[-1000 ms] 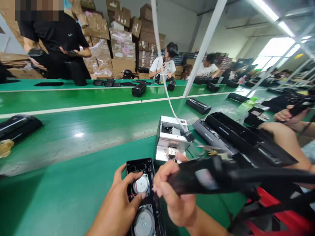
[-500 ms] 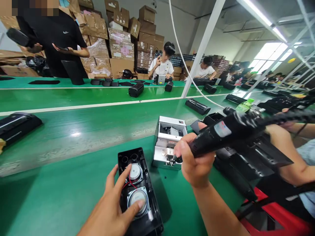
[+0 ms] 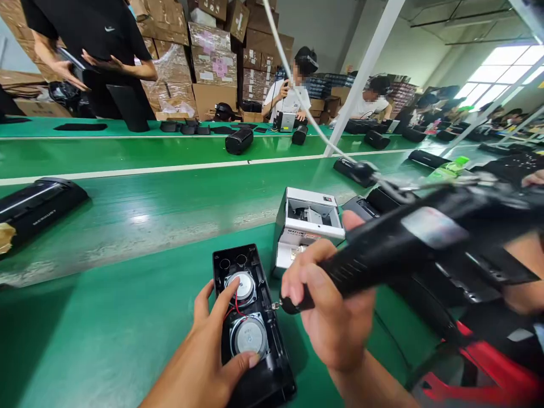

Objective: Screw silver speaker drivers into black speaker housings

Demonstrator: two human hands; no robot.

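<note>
My left hand (image 3: 212, 343) lies over an open black speaker housing (image 3: 272, 368), gripping it. Its index finger touches the upper round speaker (image 3: 243, 288) and its thumb the lower one (image 3: 250, 338). Thin red wires (image 3: 237, 304) run between the two speakers. Wrapped round a black electric screwdriver (image 3: 382, 243), my right hand (image 3: 329, 300) holds the tool tilted, its tip pointing left at the housing's right side. Whether the tip touches the housing, I cannot tell. Behind that hand stands a silver-white screw feeder (image 3: 312, 218), its front partly hidden.
A black speaker body (image 3: 45, 207) lies at left on the green line (image 3: 170, 198). More black casings (image 3: 459, 272) and a red item (image 3: 493, 362) are at right. Across the line, a person in black (image 3: 89, 62) holds a dark item. A white cable (image 3: 293, 85) hangs down.
My right hand has brought the screwdriver from the screw feeder's front down and left to the housing. My left hand stays on the housing. The camera view has shifted slightly.
</note>
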